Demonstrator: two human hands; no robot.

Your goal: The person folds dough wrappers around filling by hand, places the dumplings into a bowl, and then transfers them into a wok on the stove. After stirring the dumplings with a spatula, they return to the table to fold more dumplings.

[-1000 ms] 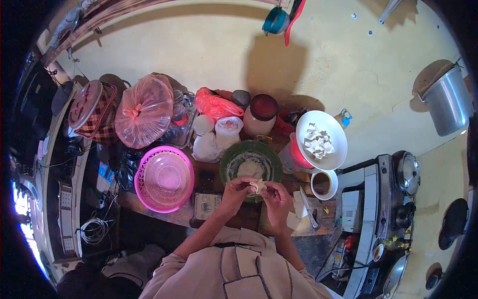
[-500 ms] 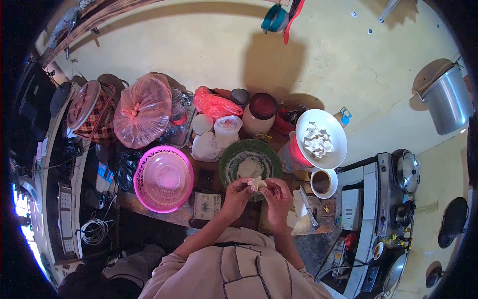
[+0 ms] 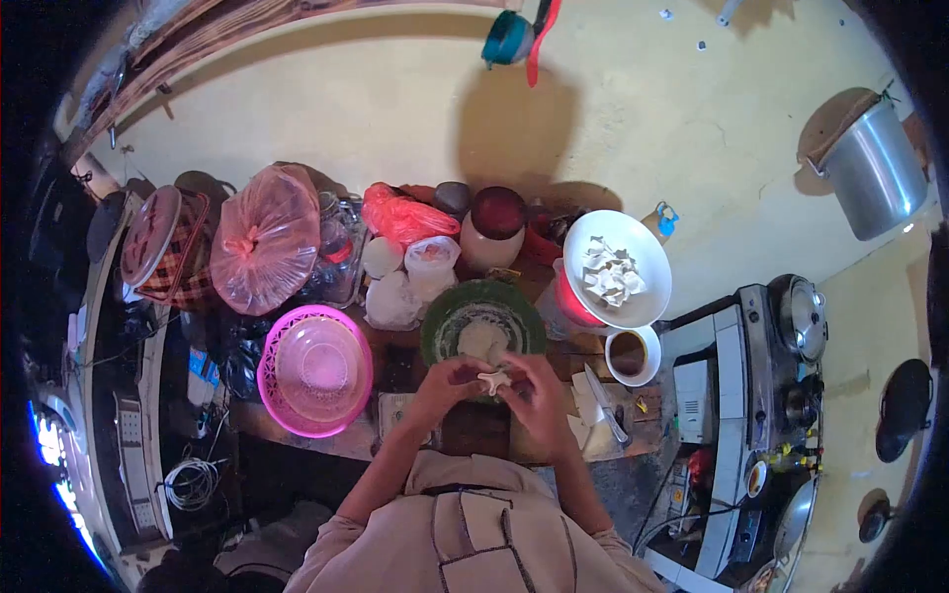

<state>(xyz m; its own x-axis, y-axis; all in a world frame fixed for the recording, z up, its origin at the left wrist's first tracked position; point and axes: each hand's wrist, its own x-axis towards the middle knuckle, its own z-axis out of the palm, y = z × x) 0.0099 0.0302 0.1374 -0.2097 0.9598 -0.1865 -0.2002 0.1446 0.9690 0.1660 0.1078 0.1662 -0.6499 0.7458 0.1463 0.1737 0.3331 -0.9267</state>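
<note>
Between my two hands is a small pale piece of dough [image 3: 493, 381], held over the near edge of a green bowl [image 3: 535, 331]. Pale flour lies in that bowl. My left hand [image 3: 450, 383] pinches the piece from the left, and the fingers of my right hand [image 3: 532, 393] close on its right side. To the right, a white bowl [image 3: 652, 259] holds several pale folded pieces [image 3: 613, 273]. Below it stands a white cup of dark liquid [image 3: 628, 353].
A pink basket [image 3: 314, 371] stands on the left, with tied plastic bags [image 3: 267, 242] behind. A knife [image 3: 605, 403] lies on paper at the right. A red-lidded jar [image 3: 494, 227] is at the back. A stove [image 3: 756, 366] is far right.
The view has shifted slightly. The dough piece has turned between my fingers and looks narrower, and my right hand's fingers have moved over it.
</note>
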